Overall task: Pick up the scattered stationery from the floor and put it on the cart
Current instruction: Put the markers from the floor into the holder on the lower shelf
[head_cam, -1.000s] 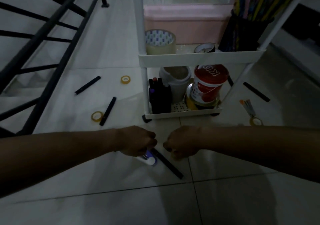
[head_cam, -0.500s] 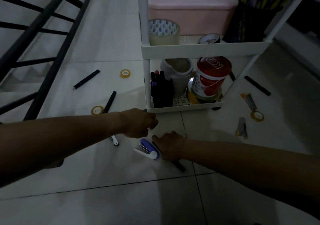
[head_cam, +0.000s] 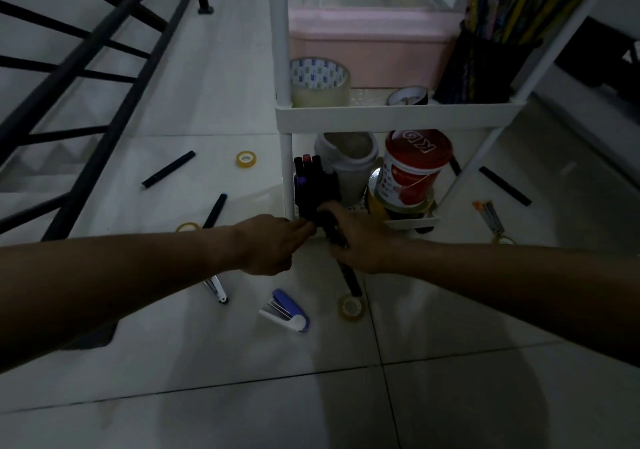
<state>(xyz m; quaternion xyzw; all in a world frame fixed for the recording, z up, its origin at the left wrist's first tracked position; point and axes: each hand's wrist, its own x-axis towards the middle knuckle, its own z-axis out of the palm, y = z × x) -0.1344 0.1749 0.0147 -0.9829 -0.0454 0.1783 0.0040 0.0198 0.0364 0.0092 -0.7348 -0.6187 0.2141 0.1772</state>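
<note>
My right hand [head_cam: 360,241] is closed around a long black marker [head_cam: 351,280], held up in front of the cart's bottom shelf [head_cam: 412,223]. The marker's lower end points down at the floor. My left hand [head_cam: 266,244] has its fingers pinched together, and the tips touch the marker's upper end. Behind both hands a black pen holder [head_cam: 317,185] stands on the white cart [head_cam: 398,116]. On the floor below lie a blue stapler [head_cam: 285,315], a small tape roll [head_cam: 350,307] and a white pen [head_cam: 216,287].
Left of the cart lie two black markers [head_cam: 168,169] [head_cam: 214,211] and two tape rolls [head_cam: 246,159] [head_cam: 187,227]. To its right are a black marker [head_cam: 505,185], an orange-tipped tool [head_cam: 488,216] and a tape ring [head_cam: 502,240]. A black railing [head_cam: 104,78] runs along the left.
My right hand has taken the black marker off the floor and raised it to the cart's bottom shelf. My left hand moved up beside it. The stapler stays on the floor.
</note>
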